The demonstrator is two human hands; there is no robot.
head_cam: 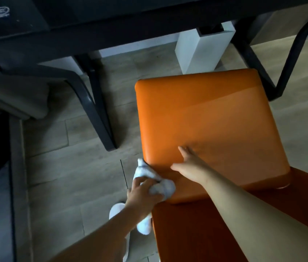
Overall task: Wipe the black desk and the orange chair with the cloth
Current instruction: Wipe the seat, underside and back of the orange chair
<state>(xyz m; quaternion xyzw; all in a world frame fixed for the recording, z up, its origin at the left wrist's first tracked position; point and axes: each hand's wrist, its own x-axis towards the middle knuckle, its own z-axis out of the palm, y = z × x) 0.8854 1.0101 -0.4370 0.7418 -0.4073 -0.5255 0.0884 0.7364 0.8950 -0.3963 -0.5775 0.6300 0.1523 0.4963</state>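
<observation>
Left hand (pixel 142 191) grips the bunched cloth (pixel 162 188) at the 7 o'clock corner of the orange chair (pixel 206 118); right hand (pixel 189 163) rests flat beside it, fingers straight.

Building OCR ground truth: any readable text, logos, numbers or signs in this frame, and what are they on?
White oval emblem with a line of small print under it, on the dark panel at the top left: too blurred to read.
No text visible on the orange chair, the cloth or the white box.
</observation>
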